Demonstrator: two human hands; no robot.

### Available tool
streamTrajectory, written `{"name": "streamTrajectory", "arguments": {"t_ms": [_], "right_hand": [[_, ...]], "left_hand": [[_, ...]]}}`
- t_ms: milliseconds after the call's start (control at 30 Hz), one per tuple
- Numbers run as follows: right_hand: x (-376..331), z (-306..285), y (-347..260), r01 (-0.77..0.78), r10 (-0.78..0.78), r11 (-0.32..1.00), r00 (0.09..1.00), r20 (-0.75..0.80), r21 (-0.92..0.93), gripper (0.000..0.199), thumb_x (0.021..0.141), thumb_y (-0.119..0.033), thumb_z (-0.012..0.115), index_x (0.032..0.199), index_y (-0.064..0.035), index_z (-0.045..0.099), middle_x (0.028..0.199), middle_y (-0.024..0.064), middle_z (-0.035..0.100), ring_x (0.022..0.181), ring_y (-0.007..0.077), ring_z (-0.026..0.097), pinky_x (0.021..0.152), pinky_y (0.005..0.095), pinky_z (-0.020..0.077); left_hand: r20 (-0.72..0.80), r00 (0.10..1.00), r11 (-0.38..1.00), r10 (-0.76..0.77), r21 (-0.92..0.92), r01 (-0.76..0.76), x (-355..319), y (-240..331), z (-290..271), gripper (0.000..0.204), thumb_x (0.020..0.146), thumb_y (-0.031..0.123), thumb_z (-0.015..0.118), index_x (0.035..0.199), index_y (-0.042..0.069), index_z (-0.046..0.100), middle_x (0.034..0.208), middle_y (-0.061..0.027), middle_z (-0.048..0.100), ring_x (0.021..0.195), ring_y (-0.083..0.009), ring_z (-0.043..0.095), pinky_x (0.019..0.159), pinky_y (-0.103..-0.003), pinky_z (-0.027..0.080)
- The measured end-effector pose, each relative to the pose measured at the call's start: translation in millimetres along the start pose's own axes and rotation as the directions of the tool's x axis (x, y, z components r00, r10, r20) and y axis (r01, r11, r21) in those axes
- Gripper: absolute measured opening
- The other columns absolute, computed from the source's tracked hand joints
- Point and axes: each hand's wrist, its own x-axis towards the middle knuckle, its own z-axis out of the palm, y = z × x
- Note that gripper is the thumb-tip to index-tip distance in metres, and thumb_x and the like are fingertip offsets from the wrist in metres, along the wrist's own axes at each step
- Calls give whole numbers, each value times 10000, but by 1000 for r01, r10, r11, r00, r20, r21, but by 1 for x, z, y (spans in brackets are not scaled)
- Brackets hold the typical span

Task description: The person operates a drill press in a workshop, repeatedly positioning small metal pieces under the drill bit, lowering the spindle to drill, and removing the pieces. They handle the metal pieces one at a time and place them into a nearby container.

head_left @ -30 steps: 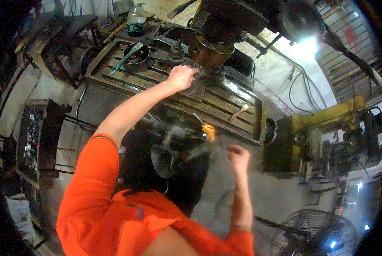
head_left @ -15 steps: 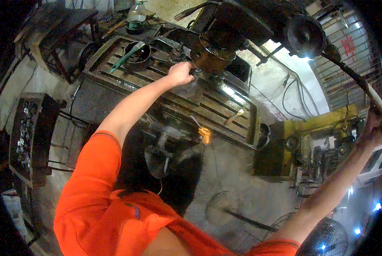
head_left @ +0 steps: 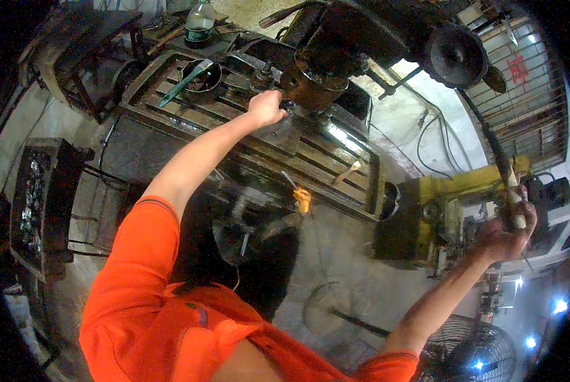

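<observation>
1. Workshop setting: concrete floor [head_left: 336,254], a heavy drill press with a slotted metal table [head_left: 247,134], a yellow machine [head_left: 450,191] off to the right, a floor fan [head_left: 470,350] at the lower right.
2. Left hand [head_left: 266,108] is stretched out over the slotted table, fingers curled shut around something small at the foot of the rusty spindle head [head_left: 313,86]. What it grips is hidden by the knuckles, possibly a workpiece or a clamp piece.
3. Right hand [head_left: 505,235] is raised far to the right, closed in a fist around the pale grip end of a long feed lever [head_left: 498,172] that runs up toward the machine head.
4. Progress, as a judgement: both hands are set, one at the work and one on the lever. No chips or cut are visible, so the actual drilling looks not yet done.
5. On the table: a round dark bowl [head_left: 202,76] with a green-handled tool lying across it, well apart from the left hand. A plastic bottle [head_left: 200,19] stands behind it.
6. Room to move: the spindle head sits just beside the left hand, tight there. An orange-handled tool [head_left: 302,198] hangs below the table's near edge. The floor between the table and the yellow machine is open.
</observation>
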Motion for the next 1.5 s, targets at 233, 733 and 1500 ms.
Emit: {"name": "streamTrajectory", "arguments": {"t_ms": [233, 733, 1500], "right_hand": [[36, -13, 2, -25, 33, 998, 992, 121, -62, 383, 769, -295, 449, 968, 22, 533, 1023, 236, 563, 1003, 375, 516, 929, 451, 360], [25, 2, -6, -27, 33, 996, 997, 69, -86, 348, 746, -299, 500, 934, -10, 548, 989, 195, 576, 948, 282, 544, 843, 332, 413], [-37, 34, 2, -3, 1, 999, 1000, -27, -53, 236, 670, -98, 409, 858, 1, 511, 955, 188, 537, 979, 329, 501, 967, 457, 331]], "left_hand": [[-44, 998, 998, 42, 44, -40, -1, -4, -1, 331, 659, 296, 708, 787, 10, 601, 811, -155, 621, 814, -318, 596, 696, -415, 476], [-31, 999, 999, 27, 29, -26, 2, -6, 4, 411, 650, 359, 708, 857, 16, 615, 826, -192, 617, 810, -346, 596, 711, -431, 475], [-163, 971, 977, 175, 150, -151, -55, -41, -82, 450, 706, 280, 662, 1120, 147, 545, 884, -135, 622, 818, -318, 593, 693, -419, 478]]}}
